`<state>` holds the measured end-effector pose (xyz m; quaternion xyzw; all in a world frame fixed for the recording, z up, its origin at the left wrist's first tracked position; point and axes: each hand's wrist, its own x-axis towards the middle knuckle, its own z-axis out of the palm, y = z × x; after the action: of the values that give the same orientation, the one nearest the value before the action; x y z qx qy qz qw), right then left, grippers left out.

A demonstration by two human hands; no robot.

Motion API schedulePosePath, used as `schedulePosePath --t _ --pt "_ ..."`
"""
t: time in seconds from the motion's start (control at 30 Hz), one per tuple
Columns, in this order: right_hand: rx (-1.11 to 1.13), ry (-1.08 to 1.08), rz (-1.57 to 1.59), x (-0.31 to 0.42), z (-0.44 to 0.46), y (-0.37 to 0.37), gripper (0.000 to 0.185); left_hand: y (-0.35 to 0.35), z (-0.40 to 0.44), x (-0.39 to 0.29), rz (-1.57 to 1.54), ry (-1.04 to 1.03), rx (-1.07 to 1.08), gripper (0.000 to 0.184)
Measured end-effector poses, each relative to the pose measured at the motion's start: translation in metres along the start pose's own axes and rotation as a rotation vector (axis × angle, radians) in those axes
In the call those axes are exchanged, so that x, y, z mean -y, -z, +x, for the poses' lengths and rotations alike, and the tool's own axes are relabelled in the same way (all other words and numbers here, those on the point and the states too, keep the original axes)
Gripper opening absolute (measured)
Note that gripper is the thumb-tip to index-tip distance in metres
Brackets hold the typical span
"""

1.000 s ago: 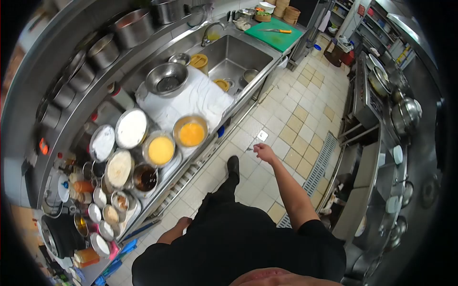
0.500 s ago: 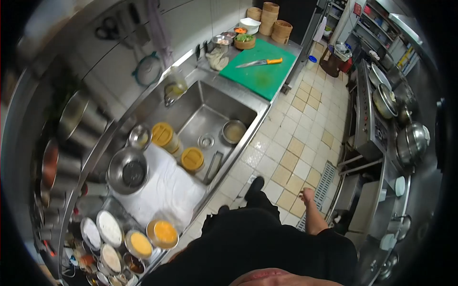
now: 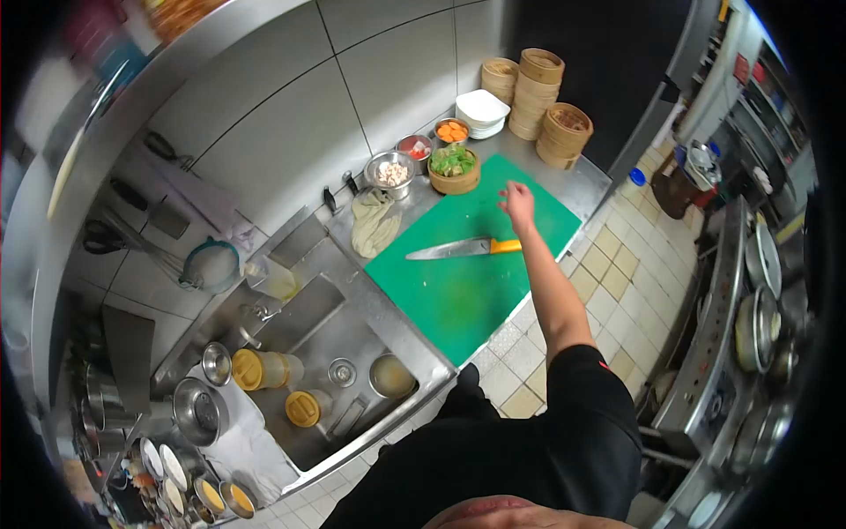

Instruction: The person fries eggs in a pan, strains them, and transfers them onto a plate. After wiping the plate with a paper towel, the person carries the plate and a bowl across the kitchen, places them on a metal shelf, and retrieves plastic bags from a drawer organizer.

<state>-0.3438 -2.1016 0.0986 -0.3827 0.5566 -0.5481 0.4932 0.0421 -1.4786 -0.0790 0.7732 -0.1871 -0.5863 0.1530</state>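
Observation:
My right hand [image 3: 518, 203] is stretched out over the far part of a green cutting board [image 3: 458, 322], its fingers curled in with nothing visible in them. Below its wrist lies a knife [image 3: 454, 249] with a yellow handle, blade pointing left. Just left of the hand, a bamboo steamer [image 3: 456, 182] holds leafy greens [image 3: 452, 161]. Behind that are bowls of sliced carrot [image 3: 452, 132], red and white pieces [image 3: 412, 146], and pale chopped pieces [image 3: 392, 174]. A crumpled cloth [image 3: 374, 222] lies at the board's left edge. My left hand is out of view.
Stacked bamboo steamers [image 3: 536, 97] and white dishes [image 3: 482, 113] stand at the back. Nearer is a sink [image 3: 308, 348] with yellow-lidded containers [image 3: 306, 408] and a metal bowl [image 3: 392, 376]. A stove [image 3: 714, 309] with pans lines the right, across a tiled floor [image 3: 524, 375].
My right hand has risen from beside my body to above the cutting board. The view has shifted toward the board, which now appears closer. The knife still lies on it.

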Motion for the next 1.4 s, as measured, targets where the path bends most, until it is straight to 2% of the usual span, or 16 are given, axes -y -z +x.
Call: schedulePosePath --t 0.13,0.33,0.37,0.43,0.57,0.67,0.77,0.9,1.0,1.07,1.13,1.17,1.23,1.3,1.37,1.4 --pt "0.085 -0.264 -0.045 0.004 0.161 -0.043 0.051 -0.047 -0.024 -0.065 -0.087 -0.013 -0.072 0.036" --pt "0.051 -0.427 0.065 0.016 0.286 -0.092 0.063 -0.113 -0.056 -0.091 -0.205 0.081 -0.198 0.035" --pt "0.081 -0.449 0.027 0.009 0.302 -0.097 0.061 -0.123 -0.063 -0.089 -0.224 0.104 -0.217 0.035" --pt "0.145 -0.421 -0.085 -0.023 0.351 -0.102 0.02 -0.143 -0.078 -0.086 -0.266 0.144 -0.253 0.035" --pt "0.016 -0.414 -0.052 0.0 0.337 -0.096 0.015 -0.171 -0.102 -0.069 -0.355 0.204 -0.304 0.035" --pt "0.193 -0.241 -0.053 0.012 0.311 -0.075 0.018 -0.184 -0.119 -0.043 -0.431 0.253 -0.339 0.035" --pt "0.335 -0.004 -0.096 0.049 0.237 -0.051 0.021 -0.198 -0.138 -0.005 -0.518 0.304 -0.367 0.035" --pt "0.654 -0.095 0.003 0.07 0.132 -0.024 0.017 -0.229 -0.18 0.083 -0.69 0.361 -0.42 0.035" --pt "0.697 -0.321 0.011 0.053 0.044 -0.009 0.012 -0.282 -0.216 0.173 -0.894 0.233 -0.475 0.035" --pt "0.879 -0.393 -0.126 0.038 -0.023 -0.009 0.031 -0.317 -0.214 0.238 -0.965 -0.058 -0.534 0.035" --pt "0.973 -0.51 -0.156 0.036 -0.117 -0.017 0.055 -0.324 -0.181 0.294 -0.698 -0.179 -0.604 0.036" --pt "0.962 -0.582 -0.199 0.025 -0.16 -0.021 0.054 -0.307 -0.172 0.298 -0.54 0.107 -0.545 0.033" --pt "1.032 -0.82 -0.168 0.014 -0.253 -0.035 0.052 -0.254 -0.164 0.274 -0.147 0.617 -0.227 0.027" --pt "1.062 -0.84 -0.267 0.001 -0.352 -0.056 0.041 -0.227 -0.161 0.296 -0.16 0.6 -0.382 0.028" --pt "1.184 -0.9 -0.382 0.006 -0.456 -0.086 0.038 -0.179 -0.182 0.315 -0.209 0.469 -0.432 0.032" --pt "1.247 -0.909 -0.394 0.005 -0.504 -0.1 0.041 -0.157 -0.196 0.321 -0.341 0.44 -0.566 0.033"
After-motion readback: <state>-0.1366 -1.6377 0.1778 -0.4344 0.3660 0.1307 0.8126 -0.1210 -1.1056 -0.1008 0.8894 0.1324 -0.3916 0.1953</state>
